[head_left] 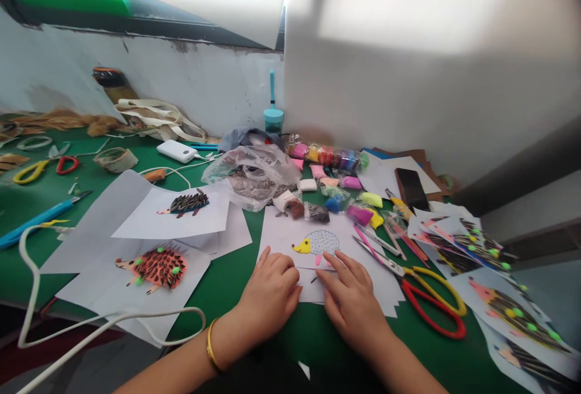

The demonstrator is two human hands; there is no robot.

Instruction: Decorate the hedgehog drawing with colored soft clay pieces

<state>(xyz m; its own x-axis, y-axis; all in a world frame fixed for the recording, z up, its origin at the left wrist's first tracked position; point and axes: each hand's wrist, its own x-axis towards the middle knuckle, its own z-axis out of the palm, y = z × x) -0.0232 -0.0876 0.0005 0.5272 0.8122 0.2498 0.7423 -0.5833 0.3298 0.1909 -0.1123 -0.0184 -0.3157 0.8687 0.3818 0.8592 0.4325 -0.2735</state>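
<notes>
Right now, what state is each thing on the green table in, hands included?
Left hand: flat on the white hedgehog sheet, holding nothing.
Right hand: fingers pressing the same sheet.
Red-and-yellow-handled scissors: lying on the table, blades closed.
Clear plastic bag: open, crumpled.
Orange hedgehog picture: lying flat.

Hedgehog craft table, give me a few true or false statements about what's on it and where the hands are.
1. Both hands, left hand and right hand, rest on the hedgehog sheet. True.
2. The right hand holds the scissors. False: they lie on the green table beside it.
3. The left wrist wears a gold bangle. True.
4. The front hedgehog is fully covered in seeds. False: its body shows only a dotted outline.
</notes>
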